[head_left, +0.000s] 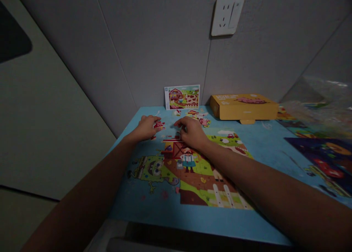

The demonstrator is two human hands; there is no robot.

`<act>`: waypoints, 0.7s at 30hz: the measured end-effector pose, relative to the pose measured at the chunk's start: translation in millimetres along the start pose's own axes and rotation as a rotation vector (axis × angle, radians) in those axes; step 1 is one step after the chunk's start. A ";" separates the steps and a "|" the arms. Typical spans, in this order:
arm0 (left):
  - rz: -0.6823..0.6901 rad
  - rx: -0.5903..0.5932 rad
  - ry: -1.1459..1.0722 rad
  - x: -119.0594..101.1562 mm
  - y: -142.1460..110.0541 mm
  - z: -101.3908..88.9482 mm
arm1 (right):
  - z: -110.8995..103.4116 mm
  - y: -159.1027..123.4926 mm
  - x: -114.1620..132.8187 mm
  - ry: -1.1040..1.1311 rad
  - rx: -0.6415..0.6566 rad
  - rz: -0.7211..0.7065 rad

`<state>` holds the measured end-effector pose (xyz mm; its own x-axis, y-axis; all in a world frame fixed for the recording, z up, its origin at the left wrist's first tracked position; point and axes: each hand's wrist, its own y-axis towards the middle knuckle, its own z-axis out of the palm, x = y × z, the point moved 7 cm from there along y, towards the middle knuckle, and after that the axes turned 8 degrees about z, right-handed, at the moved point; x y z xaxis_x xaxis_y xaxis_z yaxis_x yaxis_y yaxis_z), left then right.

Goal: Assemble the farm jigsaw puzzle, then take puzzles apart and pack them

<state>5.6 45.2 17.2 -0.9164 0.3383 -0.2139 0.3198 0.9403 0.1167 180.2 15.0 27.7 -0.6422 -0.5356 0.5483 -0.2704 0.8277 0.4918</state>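
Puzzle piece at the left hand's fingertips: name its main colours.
The puzzle piece shows mainly red with white lines, in the head view.

Right forearm [264, 175] hides some puzzle [195, 178]; clear plastic [327, 103] cut off

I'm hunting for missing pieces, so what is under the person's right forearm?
The farm puzzle runs beneath the right forearm: sheep and a red tractor show beyond it, white fence pickets on the near side. The strip between is covered.

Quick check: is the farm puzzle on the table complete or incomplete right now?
Incomplete: much of the puzzle is joined into one picture, but loose pieces lie beyond it, near the picture card.
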 end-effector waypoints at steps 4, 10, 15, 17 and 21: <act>-0.066 0.030 -0.188 4.8 -1.9 3.2 | 0.3 0.0 0.1 -0.013 0.006 -0.002; 0.009 -0.219 -0.365 -2.7 0.2 -20.8 | 0.7 -0.1 0.1 -0.017 0.007 -0.011; 0.103 0.108 -0.459 -26.1 -9.7 -16.9 | 0.6 -0.4 0.3 -0.016 0.007 -0.005; 0.190 0.273 -0.318 -32.5 -14.7 -7.8 | 0.6 -0.4 0.6 -0.017 0.004 -0.007; 0.245 0.317 -0.182 -25.9 -14.8 0.4 | 0.6 -0.6 1.2 -0.018 0.004 -0.008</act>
<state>24.7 22.5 20.7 -0.7561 0.5271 -0.3879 0.6062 0.7874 -0.1117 179.2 13.9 27.7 -0.6530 -0.5388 0.5322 -0.2784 0.8243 0.4930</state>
